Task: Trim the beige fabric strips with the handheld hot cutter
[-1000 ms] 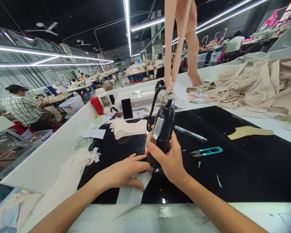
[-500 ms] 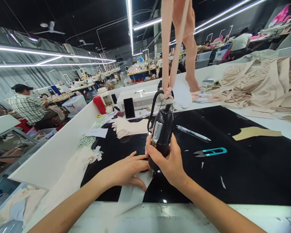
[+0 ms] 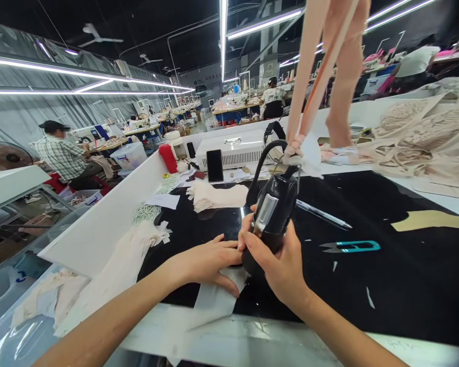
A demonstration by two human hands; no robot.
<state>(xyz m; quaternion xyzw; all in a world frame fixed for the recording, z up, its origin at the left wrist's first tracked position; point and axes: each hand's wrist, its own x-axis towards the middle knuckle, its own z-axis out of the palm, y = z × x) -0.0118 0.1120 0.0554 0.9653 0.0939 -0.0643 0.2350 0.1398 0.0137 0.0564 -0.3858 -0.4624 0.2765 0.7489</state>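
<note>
My right hand [image 3: 281, 265] is wrapped round a black corded hand-held power tool [image 3: 272, 211] with a silver metal piece on its side. The tool leans over the near part of the black table surface, and pale pink fabric straps [image 3: 304, 97] are knotted at its top. My left hand [image 3: 210, 262] lies flat with fingers spread on a whitish piece of fabric [image 3: 216, 299], close beside the tool's base. That fabric hangs over the front table edge. The base's contact with the fabric is hidden by my fingers.
Teal thread snips [image 3: 357, 246], clear pens [image 3: 324, 214] and a tan pattern piece [image 3: 432, 221] lie to the right. A stack of beige fabric pieces [image 3: 218, 196] and a phone [image 3: 214, 165] are behind. Beige fabric is heaped [image 3: 416, 132] at back right; a low white wall [image 3: 99, 224] borders the left.
The view has turned a little to the left, so the table things appear further right. Both hands keep their places by the tool, and the straps slant more.
</note>
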